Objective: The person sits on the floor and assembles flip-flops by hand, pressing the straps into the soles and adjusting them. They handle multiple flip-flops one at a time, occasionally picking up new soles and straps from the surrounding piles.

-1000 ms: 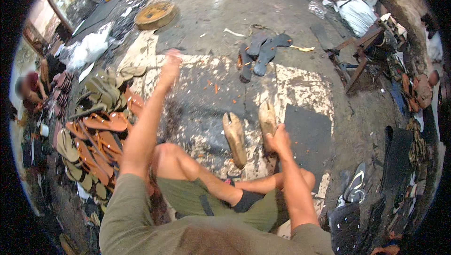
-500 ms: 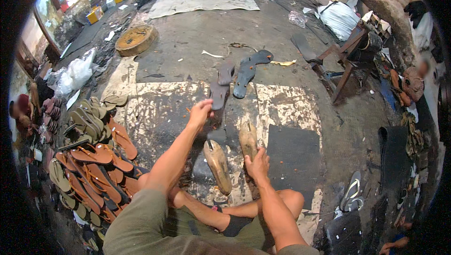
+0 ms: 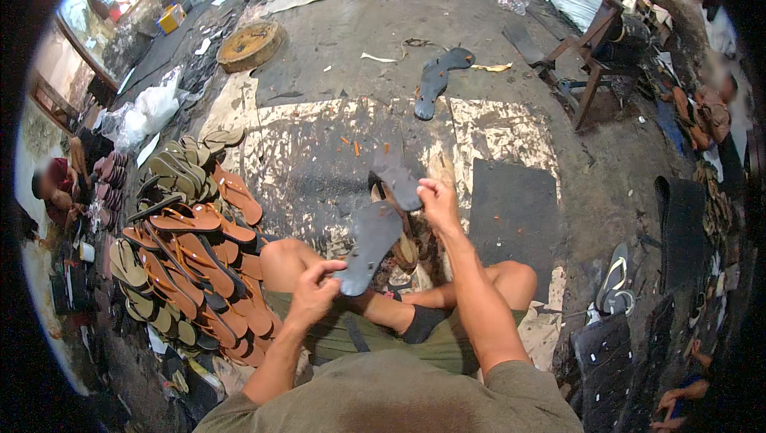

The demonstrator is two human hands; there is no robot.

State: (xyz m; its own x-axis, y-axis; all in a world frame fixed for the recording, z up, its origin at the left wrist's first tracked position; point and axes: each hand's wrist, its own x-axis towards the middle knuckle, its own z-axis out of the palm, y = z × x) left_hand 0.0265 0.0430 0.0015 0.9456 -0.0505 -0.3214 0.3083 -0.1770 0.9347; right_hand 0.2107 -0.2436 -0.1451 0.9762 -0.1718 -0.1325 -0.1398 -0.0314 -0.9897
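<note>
The left hand (image 3: pixel 313 293) pinches the near end of one dark sole (image 3: pixel 375 237). Its thumb and fingers are almost closed. The right hand (image 3: pixel 440 208) pinches the edge of another dark sole (image 3: pixel 395 173) the same way. The step looks like handling the two soles side by side. Both are over the long wooden foot shape (image 3: pixel 406 248), between the two sets of fingers. To line the soles up, each pinch would have to turn a little and stay firm.

A second wooden foot shape (image 3: pixel 442 166) pokes out just ahead of the right fingers, so it could get bumped. A flat black sheet (image 3: pixel 515 217) has its edge just right of them. Left of the left fingers, past the knee, the pile of sandals (image 3: pixel 191 249) takes up the room. Ahead of both, the gray floor (image 3: pixel 343 42) is wide, with one more sole (image 3: pixel 436 86) lying far off.
</note>
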